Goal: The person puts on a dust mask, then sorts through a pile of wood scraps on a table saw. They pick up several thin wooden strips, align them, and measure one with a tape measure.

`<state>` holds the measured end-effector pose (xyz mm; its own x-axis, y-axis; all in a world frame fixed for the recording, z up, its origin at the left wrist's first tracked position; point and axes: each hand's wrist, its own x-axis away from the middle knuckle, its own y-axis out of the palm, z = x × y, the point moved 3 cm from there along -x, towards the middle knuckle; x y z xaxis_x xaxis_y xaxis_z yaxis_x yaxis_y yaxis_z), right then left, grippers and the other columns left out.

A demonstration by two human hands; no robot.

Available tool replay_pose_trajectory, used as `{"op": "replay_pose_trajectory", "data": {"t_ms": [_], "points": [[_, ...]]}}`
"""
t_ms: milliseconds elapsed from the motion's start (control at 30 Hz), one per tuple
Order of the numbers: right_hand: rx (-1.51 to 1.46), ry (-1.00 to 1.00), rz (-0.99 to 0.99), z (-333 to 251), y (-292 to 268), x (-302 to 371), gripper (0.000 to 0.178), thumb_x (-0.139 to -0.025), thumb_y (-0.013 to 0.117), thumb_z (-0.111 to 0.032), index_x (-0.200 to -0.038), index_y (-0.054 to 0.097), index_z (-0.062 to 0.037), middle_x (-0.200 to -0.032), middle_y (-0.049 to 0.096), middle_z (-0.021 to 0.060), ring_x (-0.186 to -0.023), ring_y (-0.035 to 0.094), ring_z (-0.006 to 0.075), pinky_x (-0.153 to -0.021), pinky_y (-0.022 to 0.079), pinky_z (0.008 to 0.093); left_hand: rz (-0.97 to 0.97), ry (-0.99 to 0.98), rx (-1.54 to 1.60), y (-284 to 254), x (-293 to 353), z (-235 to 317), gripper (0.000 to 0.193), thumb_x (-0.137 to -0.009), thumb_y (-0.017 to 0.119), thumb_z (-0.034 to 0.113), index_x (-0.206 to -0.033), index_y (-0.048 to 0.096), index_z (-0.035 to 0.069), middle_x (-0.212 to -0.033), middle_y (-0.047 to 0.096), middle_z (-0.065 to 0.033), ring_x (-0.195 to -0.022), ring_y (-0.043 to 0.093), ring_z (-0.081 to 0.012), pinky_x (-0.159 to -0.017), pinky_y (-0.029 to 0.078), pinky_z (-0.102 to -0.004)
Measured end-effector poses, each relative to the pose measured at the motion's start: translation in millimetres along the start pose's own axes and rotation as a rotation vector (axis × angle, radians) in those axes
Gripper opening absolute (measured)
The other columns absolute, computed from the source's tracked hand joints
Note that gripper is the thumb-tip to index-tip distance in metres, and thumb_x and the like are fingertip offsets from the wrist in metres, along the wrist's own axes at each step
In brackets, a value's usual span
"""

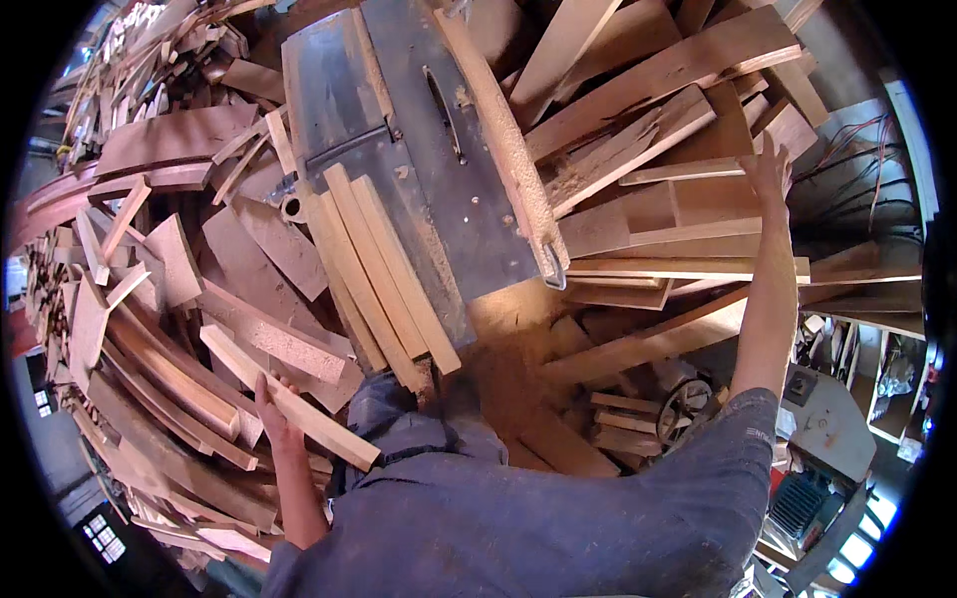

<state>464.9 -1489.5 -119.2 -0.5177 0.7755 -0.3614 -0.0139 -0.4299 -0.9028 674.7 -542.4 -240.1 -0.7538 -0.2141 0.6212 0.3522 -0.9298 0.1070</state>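
Note:
My left hand (283, 424) is wrapped round a pale wooden strip (324, 427), which slants down to the right in front of my body. My right arm is stretched far out to the right. At its end, my right hand (768, 177) has its fingers extended beside the end of a thin wooden board (683, 172) in the stacked lumber; I cannot tell whether it touches the board. Ahead of me stands a metal machine table (454, 214) with a long narrow slot. Several similar wooden strips (384, 274) lie side by side along its left near edge.
A sawdust-covered wooden rail (503, 140) runs along the table's right side. Boards and curved offcuts (179, 419) are heaped on the left. More planks (658, 80) pile up on the right. A handwheel (685, 409) and a green motor (797, 503) sit lower right. Sawdust (513, 314) covers the floor.

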Motion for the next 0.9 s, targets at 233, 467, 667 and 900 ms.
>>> {"op": "replay_pose_trajectory", "data": {"t_ms": [233, 467, 667, 900], "points": [[-0.919, -0.068, 0.100, -121, -113, 168, 0.044, -0.101, 0.061, -0.037, -0.128, 0.066, -0.0018, -0.106, 0.072, 0.0145, -0.094, 0.069, 0.0271, -0.085, 0.056, 0.0373, -0.374, -0.085, 0.245, 86, 14, -1, 0.044, -0.104, 0.050, 0.042, -0.122, 0.059, 0.002, -0.089, 0.064, -0.0066, -0.079, 0.063, -0.0205, -0.072, 0.056, -0.0339], [-1.575, -0.042, -1.107, -346, -191, 430, 0.029, -0.100, 0.067, -0.017, -0.123, 0.068, -0.0007, -0.103, 0.071, 0.0031, -0.088, 0.066, 0.0098, -0.076, 0.053, 0.0242, -0.566, -0.177, 0.291, 207, 48, -51, 0.062, -0.098, 0.050, 0.056, -0.117, 0.064, -0.002, -0.098, 0.069, -0.0127, -0.089, 0.067, -0.0233, -0.084, 0.056, -0.0365], [-1.857, -0.138, -0.987, -376, -202, 444, 0.055, -0.098, 0.064, -0.010, -0.149, 0.046, 0.0015, -0.130, 0.064, 0.0080, -0.112, 0.062, 0.0158, -0.098, 0.049, 0.0297, -0.849, -0.298, 0.209, 228, 90, -73, 0.063, -0.102, 0.050, 0.059, -0.121, 0.060, 0.000, -0.107, 0.067, -0.0101, -0.100, 0.065, -0.0239, -0.094, 0.052, -0.0396], [-1.308, -0.395, -0.367, -370, -126, 438, 0.057, -0.089, 0.069, -0.010, -0.141, 0.053, 0.0053, -0.126, 0.065, 0.0235, -0.113, 0.065, 0.0328, -0.098, 0.050, 0.0392, -0.291, 0.655, -0.740, 158, -1, -85, 0.062, -0.093, 0.068, 0.043, -0.129, 0.056, -0.005, -0.124, 0.062, -0.0242, -0.116, 0.058, -0.0397, -0.102, 0.044, -0.0468]]}}
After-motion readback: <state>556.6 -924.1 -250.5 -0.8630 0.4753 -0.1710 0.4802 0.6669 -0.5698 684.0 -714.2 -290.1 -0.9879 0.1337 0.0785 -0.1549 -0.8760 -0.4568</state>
